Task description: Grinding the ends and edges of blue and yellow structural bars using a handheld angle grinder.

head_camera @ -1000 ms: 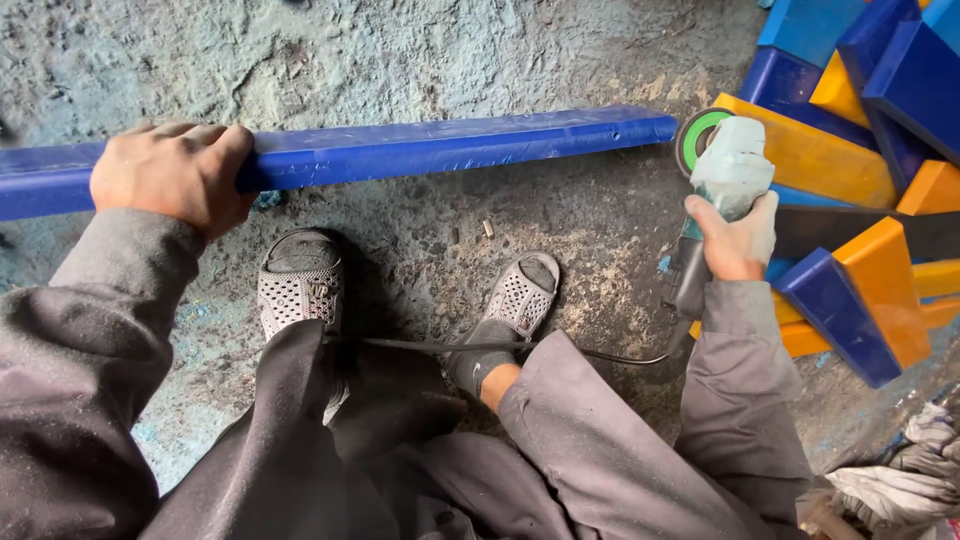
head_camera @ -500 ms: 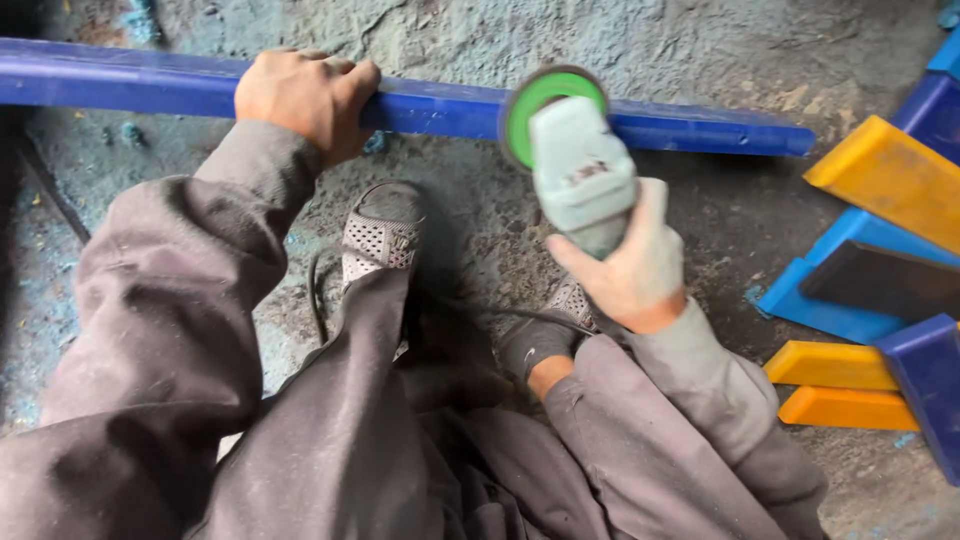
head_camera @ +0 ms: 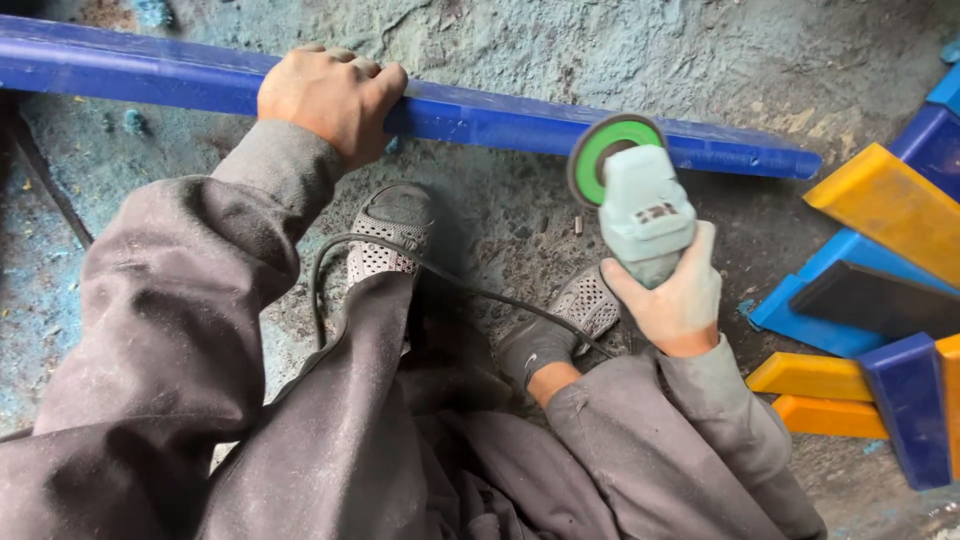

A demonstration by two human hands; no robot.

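Note:
A long blue metal bar (head_camera: 500,118) lies across the rough floor in front of me. My left hand (head_camera: 330,95) grips its top edge, fingers curled over it. My right hand (head_camera: 675,295) holds a pale grey angle grinder (head_camera: 645,210) by its body. The grinder's green disc (head_camera: 610,150) stands on edge just in front of the bar, near its right part; I cannot tell whether disc and bar touch. I am squatting, with both grey perforated shoes (head_camera: 395,235) below the bar.
A black power cord (head_camera: 330,270) loops from the grinder over my left leg. A pile of blue and yellow metal pieces (head_camera: 880,210) lies at the right, close to the bar's end. The floor (head_camera: 600,40) is rough and dusted blue.
The grinder has come from the bar's right end toward the middle and now sits lower, a little nearer me. My left hand keeps its grip on the bar.

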